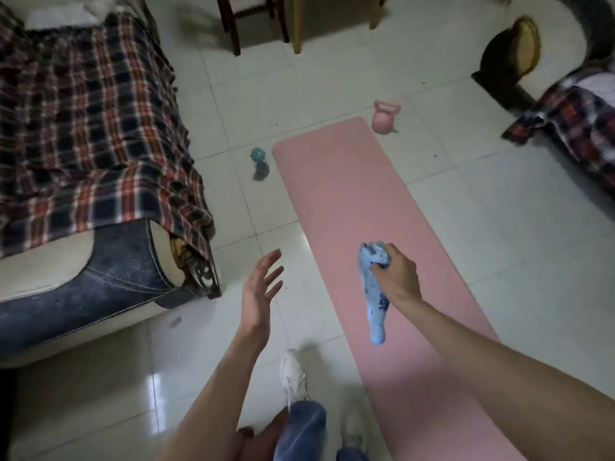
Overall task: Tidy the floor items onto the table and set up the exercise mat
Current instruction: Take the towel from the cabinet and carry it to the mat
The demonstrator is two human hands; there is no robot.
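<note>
A pink exercise mat [359,201] lies unrolled on the white tiled floor, running from the middle toward the lower right. My right hand [397,274] hovers above it and grips a bunched light blue cloth [374,304] that hangs down from the fist. To the left of the mat, my left hand [261,284] is held in the air with fingers spread and holds nothing. A pink kettlebell [386,116] stands on the floor at the mat's far end. A teal water bottle [258,158] stands left of the mat's far corner.
A sofa under a plaid blanket [83,128] fills the left side. Another plaid-covered seat [572,118] is at the right. Wooden chair and table legs [263,24] stand at the back. My white shoes [293,377] are on the tiles beside the mat's near end.
</note>
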